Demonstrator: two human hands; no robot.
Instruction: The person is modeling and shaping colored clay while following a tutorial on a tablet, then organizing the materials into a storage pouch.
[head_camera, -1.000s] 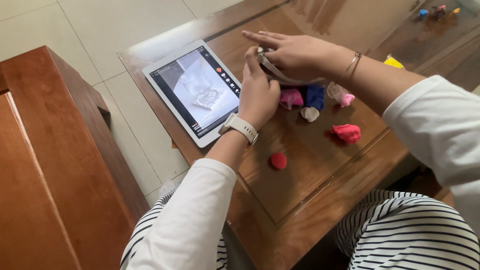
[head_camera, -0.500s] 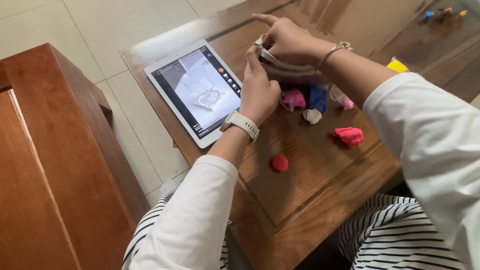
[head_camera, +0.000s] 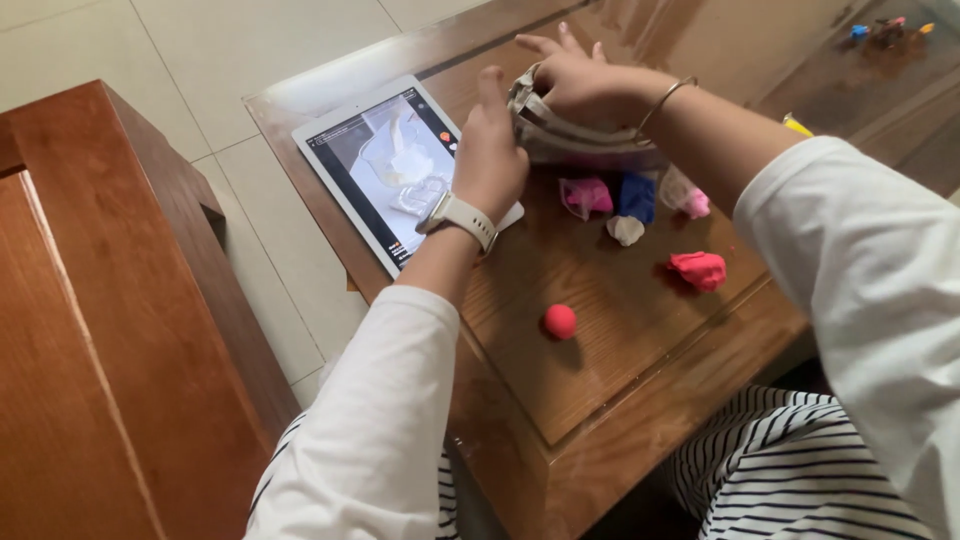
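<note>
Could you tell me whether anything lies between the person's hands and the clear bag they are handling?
Nothing visible does: the left hand and right hand are both already on the clear bag, above the table.

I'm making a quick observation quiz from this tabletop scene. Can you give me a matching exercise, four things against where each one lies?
Things:
1. tablet
2. red clay ball
3. dark blue clay lump
4. smartwatch

Places:
A. on the left wrist
B. alone on the wood, nearest the person's lap
C. at the table's left edge, screen lit
D. between a pink lump and a clear-wrapped pink piece, just below the hands

Pairs: 1-C, 2-B, 3-D, 4-A
</note>
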